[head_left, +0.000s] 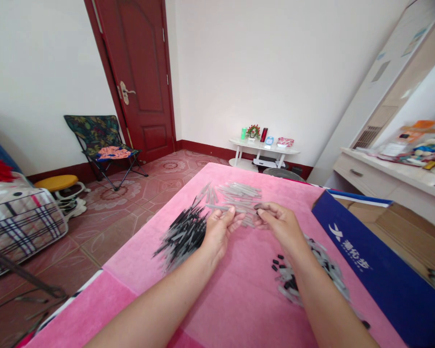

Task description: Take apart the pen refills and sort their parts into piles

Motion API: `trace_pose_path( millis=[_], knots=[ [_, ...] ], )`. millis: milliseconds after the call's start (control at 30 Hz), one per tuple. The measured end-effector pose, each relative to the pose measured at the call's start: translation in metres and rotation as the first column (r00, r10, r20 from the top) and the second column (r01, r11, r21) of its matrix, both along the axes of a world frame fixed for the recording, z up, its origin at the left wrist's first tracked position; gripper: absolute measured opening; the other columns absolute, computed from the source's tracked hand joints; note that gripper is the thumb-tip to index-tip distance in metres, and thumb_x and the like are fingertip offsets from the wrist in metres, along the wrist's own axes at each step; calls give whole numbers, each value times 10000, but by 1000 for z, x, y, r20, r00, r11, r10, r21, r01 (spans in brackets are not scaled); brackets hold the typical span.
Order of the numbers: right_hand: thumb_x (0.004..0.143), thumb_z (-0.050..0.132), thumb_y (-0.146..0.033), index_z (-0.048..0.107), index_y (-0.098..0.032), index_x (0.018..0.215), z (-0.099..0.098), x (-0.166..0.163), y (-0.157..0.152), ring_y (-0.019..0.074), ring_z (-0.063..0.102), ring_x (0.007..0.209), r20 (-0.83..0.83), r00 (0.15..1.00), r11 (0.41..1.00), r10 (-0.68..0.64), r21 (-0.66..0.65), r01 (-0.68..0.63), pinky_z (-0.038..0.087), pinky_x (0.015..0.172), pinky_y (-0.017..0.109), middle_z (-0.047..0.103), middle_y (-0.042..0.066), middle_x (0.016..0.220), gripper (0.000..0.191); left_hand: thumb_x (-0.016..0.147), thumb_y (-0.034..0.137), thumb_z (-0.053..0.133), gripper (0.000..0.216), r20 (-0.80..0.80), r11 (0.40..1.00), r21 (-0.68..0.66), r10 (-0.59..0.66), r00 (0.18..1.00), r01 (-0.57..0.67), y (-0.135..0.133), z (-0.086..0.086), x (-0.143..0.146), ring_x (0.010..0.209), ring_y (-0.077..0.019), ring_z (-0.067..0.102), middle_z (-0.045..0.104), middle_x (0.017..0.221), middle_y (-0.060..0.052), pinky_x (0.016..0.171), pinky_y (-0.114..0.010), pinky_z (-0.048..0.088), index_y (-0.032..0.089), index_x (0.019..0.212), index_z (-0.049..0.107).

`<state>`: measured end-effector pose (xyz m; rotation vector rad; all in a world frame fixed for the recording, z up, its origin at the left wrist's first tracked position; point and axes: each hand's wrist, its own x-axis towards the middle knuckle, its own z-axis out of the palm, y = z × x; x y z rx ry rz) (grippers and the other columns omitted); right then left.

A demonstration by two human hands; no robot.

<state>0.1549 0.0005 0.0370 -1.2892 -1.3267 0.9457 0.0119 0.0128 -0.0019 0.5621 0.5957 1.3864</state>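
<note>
My left hand (221, 229) is closed, thumb against fingers, on a pale translucent pen barrel (217, 208) that sticks out to the left. Just to its right, my right hand (279, 222) pinches a small dark pen part (257, 206), partly covered by the fingertips. The two hands are apart. Beyond them lies a pile of clear pen barrels (239, 190). Left of my left hand is a heap of black and grey pens (184, 232). Under my right forearm, clear and black small pen parts (290, 285) are scattered, partly hidden by the arm.
A pink cloth (221, 299) covers the table. An open blue cardboard box (369, 261) stands along its right side. Farther off are a folding chair (97, 135), a yellow stool (57, 182), a white low table (264, 145) and a white dresser (391, 179).
</note>
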Motion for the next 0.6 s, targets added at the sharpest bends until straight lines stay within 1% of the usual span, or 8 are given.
trace_pose_path(
  millis=[33,100,267,400,600],
  knots=[
    [662,582,-308,585,-145,821,1,-2,-1,146,601,574,-44,999,1000,6,-24,-7,496,567,273,621,21,625,228,625,226,699,234,3,1000,-3,0,1000,0,0,0,0,712,-147,641,627,719,-16,609,-194,492,128,743,523],
    [648,603,-307,570,-150,785,2,-6,-3,149,608,596,-76,997,999,24,-34,-27,495,573,269,619,21,634,211,616,229,706,241,9,1000,-5,0,1000,0,-1,1,0,707,-143,639,627,719,-14,606,-193,489,128,741,526],
    [617,636,-288,597,-136,730,-4,-10,-2,110,551,539,-14,1000,998,14,62,-13,467,516,231,606,17,637,193,602,239,715,255,13,1000,3,-2,1000,2,-2,1,-1,706,-147,639,630,719,-20,615,-201,486,128,737,530],
    [608,649,-290,602,-131,762,-7,-10,-2,124,567,580,-48,998,998,34,61,-31,484,560,255,628,41,702,226,614,238,707,240,22,1000,8,-5,1000,5,-1,-1,-1,706,-142,637,624,711,-11,615,-199,488,128,719,522],
    [581,671,-281,603,-131,749,-7,-10,-1,129,572,575,-75,997,999,28,45,-24,491,564,268,628,36,684,236,631,222,694,223,12,1000,4,-7,1000,7,-2,0,0,698,-135,638,620,700,-5,606,-189,491,127,719,513]
  ],
)
